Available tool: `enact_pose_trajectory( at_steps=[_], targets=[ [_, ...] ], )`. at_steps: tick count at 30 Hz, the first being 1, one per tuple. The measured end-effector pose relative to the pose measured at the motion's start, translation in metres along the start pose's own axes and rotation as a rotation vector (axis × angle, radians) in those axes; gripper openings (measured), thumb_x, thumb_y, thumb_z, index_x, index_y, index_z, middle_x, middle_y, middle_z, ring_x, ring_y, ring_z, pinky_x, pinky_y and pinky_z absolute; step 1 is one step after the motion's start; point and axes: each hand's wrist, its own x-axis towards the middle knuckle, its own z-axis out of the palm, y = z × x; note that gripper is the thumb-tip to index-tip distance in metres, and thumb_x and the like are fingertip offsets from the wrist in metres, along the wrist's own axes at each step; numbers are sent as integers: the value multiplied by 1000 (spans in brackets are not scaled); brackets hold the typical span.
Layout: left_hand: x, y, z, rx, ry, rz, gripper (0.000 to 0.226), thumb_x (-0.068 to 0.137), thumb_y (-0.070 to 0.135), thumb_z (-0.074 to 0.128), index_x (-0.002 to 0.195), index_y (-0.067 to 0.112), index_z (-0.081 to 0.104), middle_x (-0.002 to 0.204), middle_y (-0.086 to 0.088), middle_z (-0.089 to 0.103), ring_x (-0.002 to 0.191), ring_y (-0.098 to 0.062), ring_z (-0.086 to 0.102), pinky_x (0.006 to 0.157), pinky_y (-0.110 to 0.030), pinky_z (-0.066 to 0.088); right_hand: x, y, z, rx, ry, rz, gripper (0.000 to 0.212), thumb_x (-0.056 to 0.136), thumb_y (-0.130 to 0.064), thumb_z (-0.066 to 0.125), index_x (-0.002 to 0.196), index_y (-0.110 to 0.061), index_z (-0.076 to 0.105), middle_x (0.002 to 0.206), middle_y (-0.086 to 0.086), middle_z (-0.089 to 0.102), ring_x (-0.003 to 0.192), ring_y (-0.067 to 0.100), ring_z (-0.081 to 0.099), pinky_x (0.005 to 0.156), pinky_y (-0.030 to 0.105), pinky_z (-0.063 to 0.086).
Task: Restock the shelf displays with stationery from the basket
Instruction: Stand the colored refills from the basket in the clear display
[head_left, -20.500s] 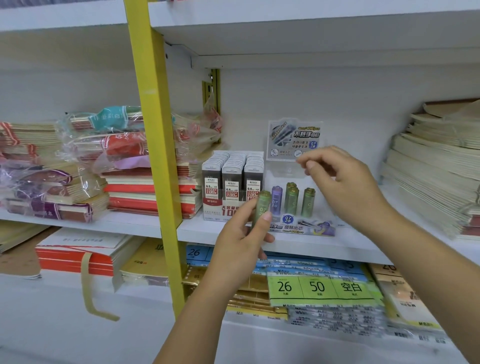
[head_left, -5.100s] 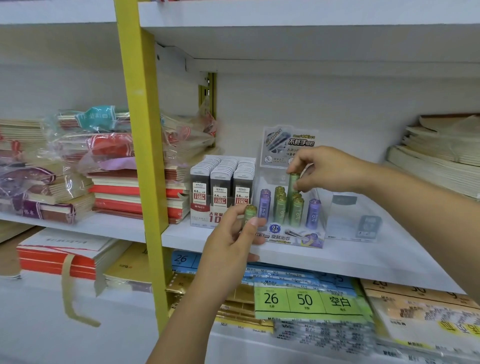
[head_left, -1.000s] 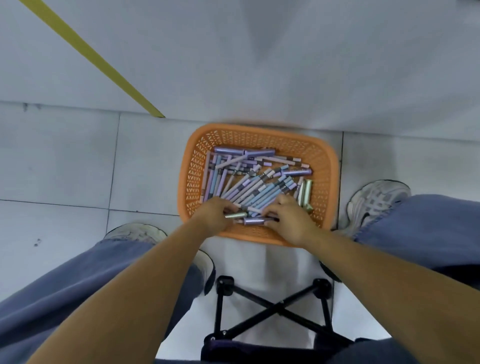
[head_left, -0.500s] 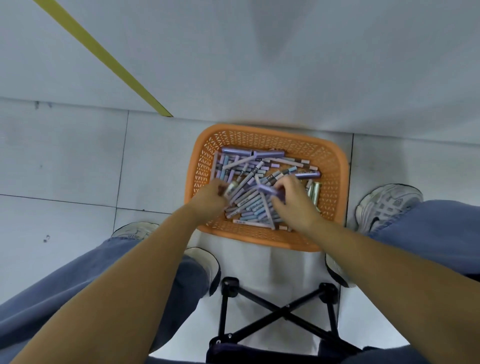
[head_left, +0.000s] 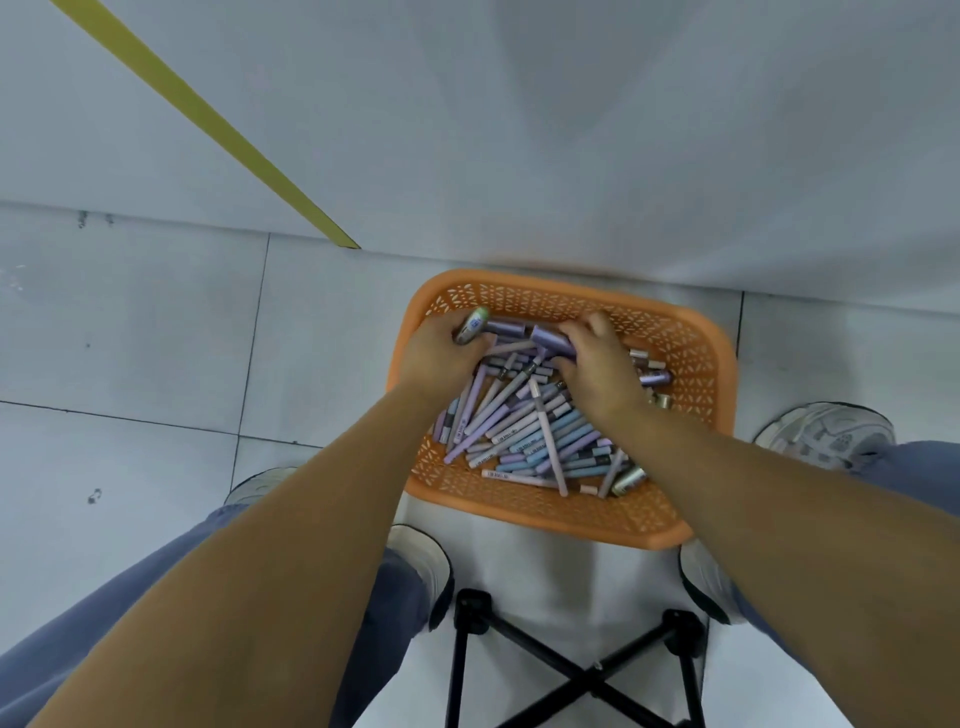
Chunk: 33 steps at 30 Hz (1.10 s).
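Grips a green tube in the curled left hand, clutches a purple tube in the curled right hand, both low at the far end of the orange basket on the floor, over a jumble of pens.

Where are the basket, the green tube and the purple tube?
basket (head_left: 696, 364): head view, right wall.
green tube (head_left: 471, 326): head view, labelled end.
purple tube (head_left: 550, 338): head view, mid-body.
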Motion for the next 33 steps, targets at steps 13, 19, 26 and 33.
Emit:
enact_pose_trajectory(
  at_steps=[13, 19, 26, 33],
  targets=[
    [23, -4, 29, 320, -20, 68, 31, 90, 18, 66, 120, 26, 70, 135, -3, 55, 106, -28, 60, 78, -30, 46, -44, 6, -21, 584, -89, 357, 17, 98, -36, 54, 105, -22, 59, 93, 9, 62, 81, 22, 61, 76, 45, 51],
    [10, 1, 26, 292, -74, 34, 20, 93, 35, 65, 110, 28, 71, 107, 1, 72, 82, -17, 64, 63, -29, 45, -49, 6, -23, 719, -165, 414, 29, 98, -30, 55, 125, -23, 54, 103, -6, 60, 90, 16, 63, 74, 32, 56],
    [-40, 28, 11, -423, -201, -40, 21, 100, 28, 58, 117, 20, 68, 98, 0, 76, 89, -9, 71, 72, -14, 53, -48, -33, -54, 991, -95, 312, 18, 95, -27, 60, 112, -26, 62, 92, 3, 73, 74, 22, 74, 59, 28, 57],
    [-86, 89, -21, -735, -409, 48, 25, 97, 5, 60, 121, 3, 63, 105, -15, 74, 102, -29, 70, 101, -52, 51, -82, -86, -112, 1064, -8, 74, 9, 95, -19, 59, 100, -22, 66, 85, 3, 75, 75, 24, 74, 60, 27, 58]
  ],
)
